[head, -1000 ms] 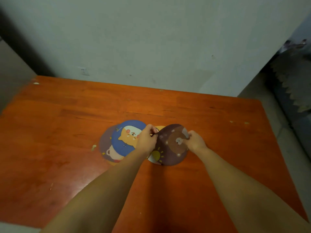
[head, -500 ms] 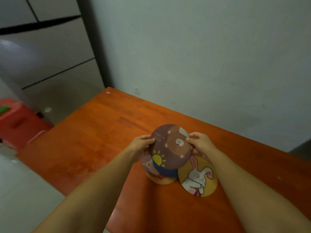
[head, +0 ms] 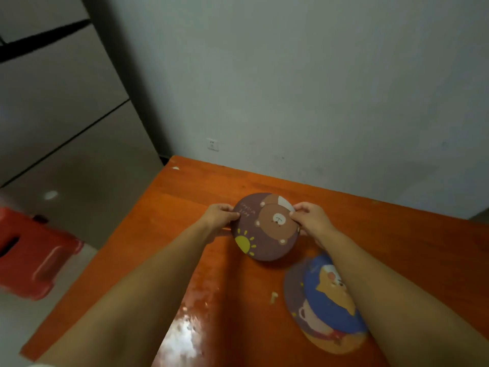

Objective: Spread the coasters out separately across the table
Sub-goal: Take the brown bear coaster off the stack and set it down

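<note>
Both my hands hold a round brown coaster [head: 264, 234] with a bear and a yellow sun printed on it, tilted over the far left part of the orange table [head: 217, 287]. My left hand [head: 218, 215] pinches its left rim and my right hand [head: 309, 218] pinches its right rim. Nearer to me on the right, a blue coaster with an orange cat [head: 328, 300] lies on top of overlapping coasters [head: 315, 332], partly hidden by my right forearm.
The table's far left corner [head: 172, 161] and left edge are close to the held coaster. A red plastic stool [head: 31, 258] stands on the floor to the left. A grey wall with a socket [head: 212, 144] runs behind the table. A small scrap [head: 273, 297] lies on the wood.
The brown bear coaster has been lifted off the pile and carried toward the table's far left corner. My head has turned left, so the remaining pile now sits lower right.
</note>
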The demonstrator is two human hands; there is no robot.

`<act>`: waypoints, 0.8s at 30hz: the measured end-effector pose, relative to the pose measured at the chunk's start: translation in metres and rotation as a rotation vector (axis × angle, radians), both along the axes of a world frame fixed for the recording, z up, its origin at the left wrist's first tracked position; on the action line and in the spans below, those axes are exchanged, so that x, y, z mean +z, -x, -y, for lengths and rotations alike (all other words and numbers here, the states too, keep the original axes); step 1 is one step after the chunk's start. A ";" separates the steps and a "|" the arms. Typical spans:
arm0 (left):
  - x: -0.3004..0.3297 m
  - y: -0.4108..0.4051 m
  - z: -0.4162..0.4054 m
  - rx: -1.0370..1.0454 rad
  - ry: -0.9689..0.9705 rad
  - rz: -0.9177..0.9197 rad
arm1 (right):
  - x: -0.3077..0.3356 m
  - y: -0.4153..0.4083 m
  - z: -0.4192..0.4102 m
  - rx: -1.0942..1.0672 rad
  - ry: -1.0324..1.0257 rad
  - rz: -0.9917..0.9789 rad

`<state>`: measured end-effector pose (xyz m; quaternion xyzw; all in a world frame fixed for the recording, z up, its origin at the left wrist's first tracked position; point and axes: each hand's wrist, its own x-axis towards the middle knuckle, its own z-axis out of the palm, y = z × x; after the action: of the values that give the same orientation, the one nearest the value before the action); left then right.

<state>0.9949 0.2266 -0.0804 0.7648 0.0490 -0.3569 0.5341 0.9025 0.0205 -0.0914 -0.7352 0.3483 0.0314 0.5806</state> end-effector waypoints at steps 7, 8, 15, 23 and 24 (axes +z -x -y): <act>-0.025 -0.102 0.027 -0.108 -0.105 0.055 | -0.031 -0.090 -0.003 -0.130 0.143 -0.023; -0.033 -0.113 0.032 -0.123 -0.130 0.076 | -0.038 -0.100 -0.002 -0.147 0.162 -0.031; -0.075 -0.142 0.043 -0.413 -0.514 0.438 | -0.079 -0.124 -0.006 -0.139 0.316 -0.121; -0.081 -0.138 0.048 -0.455 -0.671 0.644 | -0.077 -0.117 -0.011 0.065 0.735 -0.291; -0.080 -0.137 0.047 -0.454 -0.662 0.642 | -0.074 -0.114 -0.010 0.080 0.747 -0.302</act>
<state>1.1317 0.1791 -0.1605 0.9553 -0.1742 -0.1765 0.1608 1.0166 0.0301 -0.1655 -0.8958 0.3882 0.0333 0.2141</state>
